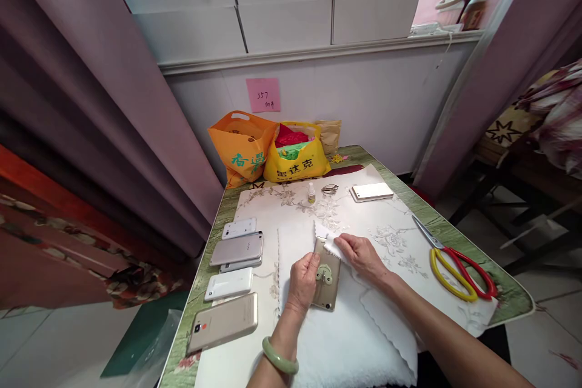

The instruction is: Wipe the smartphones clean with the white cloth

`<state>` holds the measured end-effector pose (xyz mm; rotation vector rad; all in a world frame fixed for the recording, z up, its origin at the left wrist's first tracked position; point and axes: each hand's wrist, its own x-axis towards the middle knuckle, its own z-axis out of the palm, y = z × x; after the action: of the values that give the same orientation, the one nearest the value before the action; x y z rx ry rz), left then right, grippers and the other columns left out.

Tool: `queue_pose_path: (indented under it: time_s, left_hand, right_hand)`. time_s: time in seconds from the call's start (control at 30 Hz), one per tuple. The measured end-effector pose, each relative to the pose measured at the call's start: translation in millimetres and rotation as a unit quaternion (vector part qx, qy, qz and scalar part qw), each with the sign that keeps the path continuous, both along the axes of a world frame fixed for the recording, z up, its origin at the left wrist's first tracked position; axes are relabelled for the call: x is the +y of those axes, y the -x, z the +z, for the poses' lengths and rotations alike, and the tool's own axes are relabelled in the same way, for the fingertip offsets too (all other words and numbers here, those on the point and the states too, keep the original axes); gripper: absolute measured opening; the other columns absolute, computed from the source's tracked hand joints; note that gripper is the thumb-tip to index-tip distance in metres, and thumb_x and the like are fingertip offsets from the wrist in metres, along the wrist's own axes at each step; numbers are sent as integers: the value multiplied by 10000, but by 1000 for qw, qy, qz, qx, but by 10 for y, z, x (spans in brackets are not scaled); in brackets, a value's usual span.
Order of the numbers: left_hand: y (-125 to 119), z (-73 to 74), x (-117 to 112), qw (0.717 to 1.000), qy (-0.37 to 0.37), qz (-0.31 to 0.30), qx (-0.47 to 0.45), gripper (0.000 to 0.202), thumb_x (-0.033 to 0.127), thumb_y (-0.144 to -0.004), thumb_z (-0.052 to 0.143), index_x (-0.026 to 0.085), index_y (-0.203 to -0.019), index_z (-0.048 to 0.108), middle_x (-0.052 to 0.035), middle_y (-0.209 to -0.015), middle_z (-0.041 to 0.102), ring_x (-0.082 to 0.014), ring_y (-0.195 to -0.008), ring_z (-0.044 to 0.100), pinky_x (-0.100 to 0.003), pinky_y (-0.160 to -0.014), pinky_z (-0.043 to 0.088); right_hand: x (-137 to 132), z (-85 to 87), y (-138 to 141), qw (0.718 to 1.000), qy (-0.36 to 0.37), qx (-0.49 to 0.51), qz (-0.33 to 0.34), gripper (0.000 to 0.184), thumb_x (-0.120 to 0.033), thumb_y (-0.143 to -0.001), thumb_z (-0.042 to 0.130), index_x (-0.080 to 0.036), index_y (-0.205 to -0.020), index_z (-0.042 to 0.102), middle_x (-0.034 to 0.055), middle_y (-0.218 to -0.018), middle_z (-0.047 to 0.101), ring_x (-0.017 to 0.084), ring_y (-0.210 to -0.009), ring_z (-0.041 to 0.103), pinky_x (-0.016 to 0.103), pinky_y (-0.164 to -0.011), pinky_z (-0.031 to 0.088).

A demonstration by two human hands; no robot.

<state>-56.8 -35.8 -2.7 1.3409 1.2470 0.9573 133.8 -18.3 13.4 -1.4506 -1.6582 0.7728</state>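
Observation:
A gold smartphone (334, 288) with a round green ring holder (324, 274) on its back is tilted over a light blue fluffy cloth (341, 345). My left hand (302, 279) is closed around the phone's left edge, thumb on its back. In my right hand (361, 254) a corner of white cloth (324, 231) is pinched and lies against the phone's upper end. The fingertips of my right hand are partly hidden by the cloth.
Several phones (231, 284) line the table's left side; white phones (373, 191) lie at back right. A small bottle (311, 194) and glasses (330, 189) sit behind the cloth. Large scissors (454, 267) lie right. An orange bag (243, 145) and yellow bag (295, 160) stand by the wall.

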Motion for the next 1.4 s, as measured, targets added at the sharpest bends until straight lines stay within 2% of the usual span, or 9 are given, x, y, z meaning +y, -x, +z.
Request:
queue_pose_path:
  time_s: [0.23,0.53,0.7,0.87,1.0,1.17,1.23,1.33,1.4]
  left_hand:
    - [5,-35,18,1000,1,14,7,547,730,-808,470,197,-686,495,16,-625,492,-135,-623,452,-246,-584,376]
    - [-3,23,0,1000,8,25,-6,544,722,-779,536,187,-684,534,5,-596,541,-142,-592,492,-247,-559,390]
    - [-85,128,73,993,96,38,-61,550,711,-706,627,162,-711,592,-5,-583,580,-143,-547,527,-252,-525,406]
    - [-331,199,296,971,181,20,-152,545,659,-621,730,140,-743,619,-9,-602,607,-127,-507,529,-258,-524,428]
    - [-486,106,391,977,151,33,-146,553,689,-641,694,151,-714,589,4,-586,577,-119,-503,505,-251,-518,421]
    - [-515,12,333,994,107,11,-32,518,682,-720,608,166,-682,585,2,-596,575,-141,-572,518,-258,-564,420]
    - [-501,13,313,996,86,0,8,465,630,-739,610,166,-698,620,-13,-620,608,-170,-641,551,-272,-605,433]
    - [-479,24,328,998,67,0,12,376,529,-721,653,155,-758,669,-41,-696,675,-215,-743,586,-305,-677,454]
    - [-474,23,360,996,86,2,-7,379,511,-731,650,140,-800,681,-60,-746,702,-228,-768,600,-314,-687,462]
  right_hand:
    - [324,-3,-618,964,46,145,-218,579,-719,-821,468,-179,-701,638,-5,-533,528,162,-543,472,260,-502,327]
    - [649,27,-911,959,89,141,-230,665,-733,-816,440,-141,-867,739,117,-841,709,228,-759,624,295,-650,431]
    - [521,-8,-1070,972,97,37,-212,620,-611,-591,777,-184,-1035,710,67,-857,703,231,-756,602,281,-642,394]
    - [479,-2,-1192,968,73,-111,-212,283,-489,-752,640,-211,-713,666,-1,-566,558,175,-575,490,269,-560,300]
    - [473,105,-1138,980,34,-72,-184,339,-496,-812,573,-209,-638,620,-31,-517,465,141,-528,411,265,-542,273]
    - [308,254,-687,990,-11,119,-74,375,-525,-860,549,-186,-806,699,-5,-676,601,160,-623,518,250,-569,363]
    - [203,247,-484,989,-18,144,-12,382,-523,-871,554,-183,-867,727,27,-771,672,183,-688,581,261,-621,417]
    - [86,143,-313,984,48,134,110,452,-516,-937,458,-189,-818,746,20,-624,655,156,-549,572,260,-566,429]
    - [83,53,-302,990,53,106,71,411,-476,-952,448,-188,-938,741,7,-593,638,146,-501,556,259,-538,434]
